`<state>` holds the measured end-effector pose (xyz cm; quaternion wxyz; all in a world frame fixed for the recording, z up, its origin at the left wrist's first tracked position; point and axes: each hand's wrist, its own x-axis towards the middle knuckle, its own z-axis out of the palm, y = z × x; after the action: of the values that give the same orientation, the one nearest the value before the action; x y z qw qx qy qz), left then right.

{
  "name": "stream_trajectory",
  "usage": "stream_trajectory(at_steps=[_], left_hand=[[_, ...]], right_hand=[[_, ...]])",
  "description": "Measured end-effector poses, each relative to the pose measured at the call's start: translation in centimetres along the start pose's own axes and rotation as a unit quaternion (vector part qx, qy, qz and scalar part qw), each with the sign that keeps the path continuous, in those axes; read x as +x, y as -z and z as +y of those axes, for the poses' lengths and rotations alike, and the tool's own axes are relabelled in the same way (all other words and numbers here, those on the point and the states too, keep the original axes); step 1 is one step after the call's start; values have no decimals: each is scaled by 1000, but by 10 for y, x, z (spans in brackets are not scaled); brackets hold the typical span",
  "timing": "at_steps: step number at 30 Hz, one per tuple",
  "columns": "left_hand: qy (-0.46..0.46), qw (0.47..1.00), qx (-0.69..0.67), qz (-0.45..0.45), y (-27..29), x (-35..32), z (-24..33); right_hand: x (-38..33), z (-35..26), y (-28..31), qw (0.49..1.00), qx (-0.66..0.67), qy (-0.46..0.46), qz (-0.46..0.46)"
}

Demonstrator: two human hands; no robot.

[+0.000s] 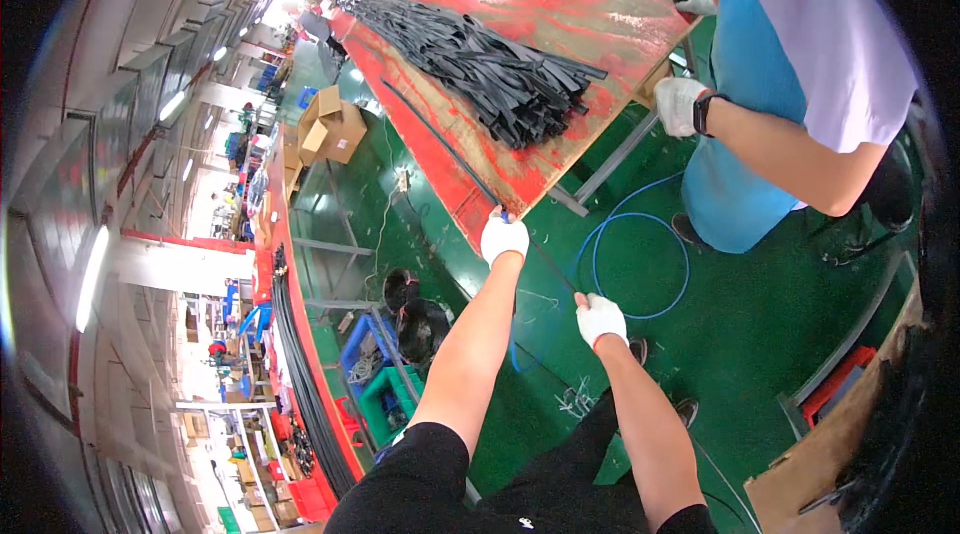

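A long thin black strip point(440, 140) runs from the red table point(440, 189) toward me. At the table's near corner my left hand point(505, 238), in a white glove, is closed on it; a small bit of blue shows at the fingertips. Lower and to the right, my right hand point(602, 320), also gloved in white, grips the strip nearer its close end, beyond the table edge. Between the two hands the strip looks fairly straight. A large bundle of flat black strips point(500, 74) lies on the table, its near ends fanned out.
At right stands a co-worker in a blue apron point(745, 184), gloved hands near the table edge. A blue hose point(688, 279) coils on the green floor. Blue and green crates point(385, 409) and dark buckets point(422, 329) stand at lower left. An open carton point(335, 129) sits beyond.
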<state>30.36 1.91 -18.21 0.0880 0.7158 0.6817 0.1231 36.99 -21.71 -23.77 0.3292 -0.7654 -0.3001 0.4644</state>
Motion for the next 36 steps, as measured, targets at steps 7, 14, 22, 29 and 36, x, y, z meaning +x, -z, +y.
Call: stream_trajectory(at_steps=[7, 14, 22, 29, 36], left_hand=[[19, 998, 56, 11, -11, -5, -1], [-18, 998, 30, 48, -19, -4, -1], [14, 999, -32, 4, -10, -40, 27], [17, 997, -74, -36, 10, -80, 27], [32, 994, -105, -25, 53, -40, 44]], right_hand=[[-85, 119, 20, 999, 31, -38, -8], [-325, 408, 25, 988, -36, -148, 33], [-380, 327, 69, 990, -77, -103, 57], [-294, 160, 100, 996, -1, -86, 16], [-199, 31, 79, 997, 34, -24, 63]])
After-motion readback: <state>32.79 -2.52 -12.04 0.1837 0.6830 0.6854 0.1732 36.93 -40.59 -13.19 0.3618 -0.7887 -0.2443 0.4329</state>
